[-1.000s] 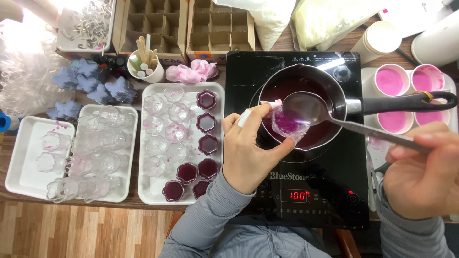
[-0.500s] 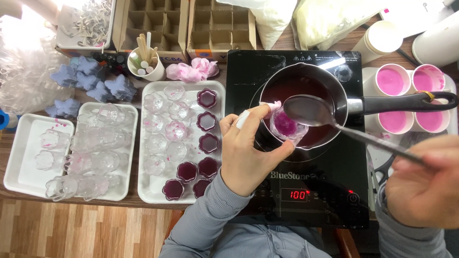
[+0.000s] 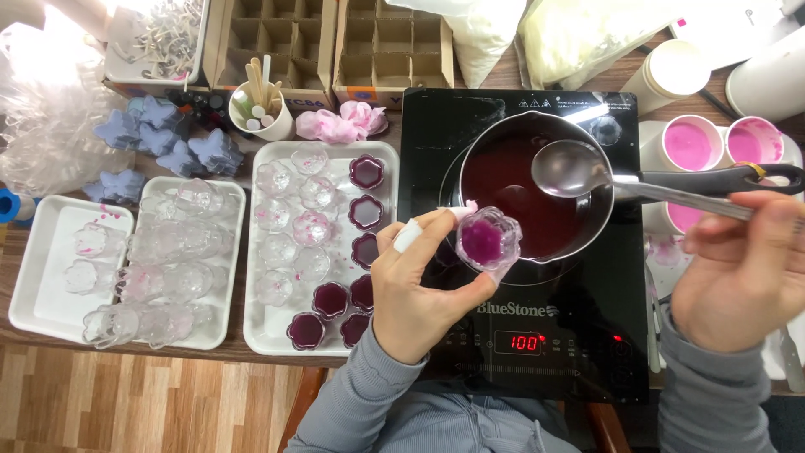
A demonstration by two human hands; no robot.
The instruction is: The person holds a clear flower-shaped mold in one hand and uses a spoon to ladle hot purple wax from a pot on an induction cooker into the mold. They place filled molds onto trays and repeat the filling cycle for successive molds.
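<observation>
Flower-shaped clear cup [image 3: 488,240], purple-filled, in left hand [image 3: 419,294] grip; right hand [image 3: 738,268] grips ladle [image 3: 579,172].

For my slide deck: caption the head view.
Left hand holds a purple-filled flower cup beside the saucepan; right hand lifts a ladle.

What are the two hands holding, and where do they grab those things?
The left hand holds a small clear flower-shaped cup by its sides. The right hand holds a metal ladle by its handle's far end.
</observation>
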